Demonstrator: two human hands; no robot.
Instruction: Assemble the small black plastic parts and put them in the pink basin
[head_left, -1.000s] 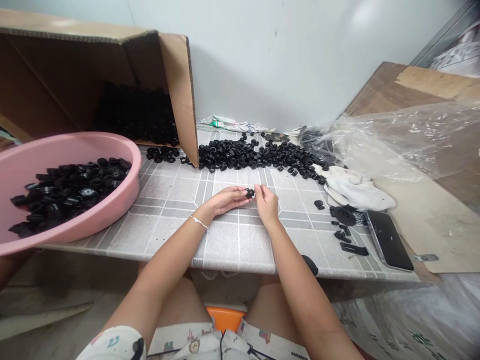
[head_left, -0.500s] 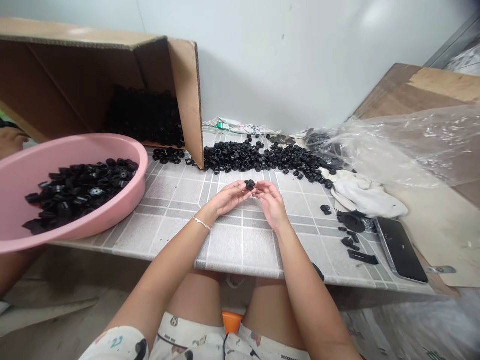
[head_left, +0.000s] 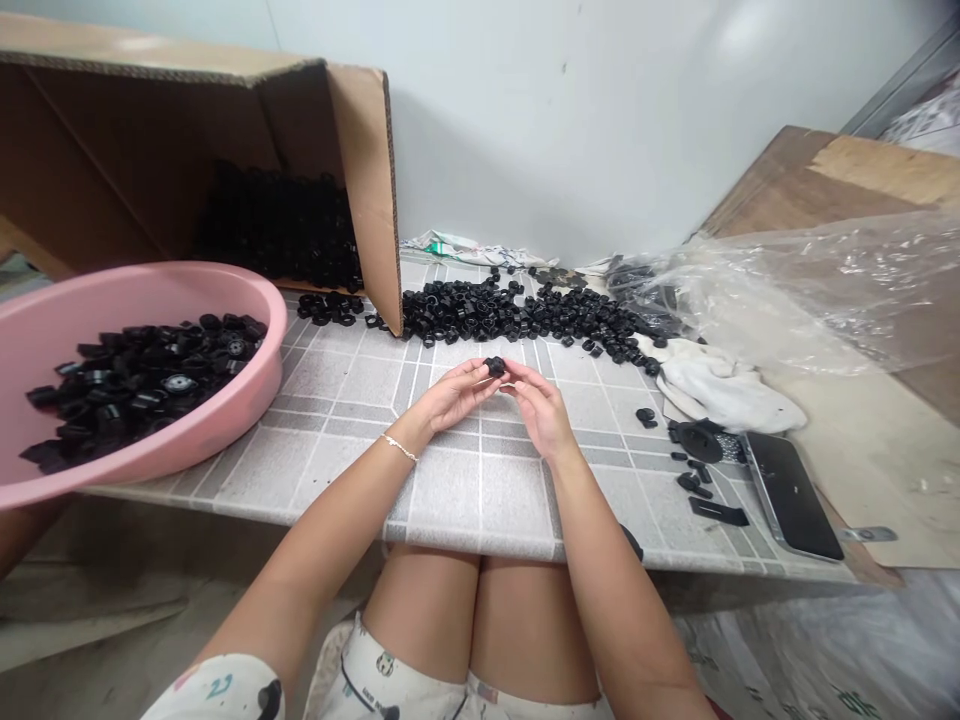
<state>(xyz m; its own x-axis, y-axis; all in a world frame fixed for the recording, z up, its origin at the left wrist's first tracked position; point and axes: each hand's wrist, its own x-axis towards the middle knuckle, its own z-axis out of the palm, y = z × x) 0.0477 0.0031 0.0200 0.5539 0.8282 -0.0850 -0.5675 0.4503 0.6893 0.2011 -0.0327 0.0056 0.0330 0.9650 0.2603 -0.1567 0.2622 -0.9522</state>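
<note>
A small black plastic part is held up between the fingertips of both hands, over the grey checked tablecloth. My left hand pinches it from the left, with a thin bracelet on the wrist. From the right, my right hand meets it with thumb and forefinger closed on its edge. The part's exact kind is too small to make out. Beyond the hands lies a long heap of similar black parts.
At left stands a pink basin holding black parts. Behind it, a cardboard box lies on its side with more inside. To the right are a white cloth glove, a phone, a few loose black pieces and clear plastic sheeting.
My right fingers have closed in on the black part, which seems slightly turned. My knees have come together, hiding the orange seat. The hand at the far left edge has gone from view.
</note>
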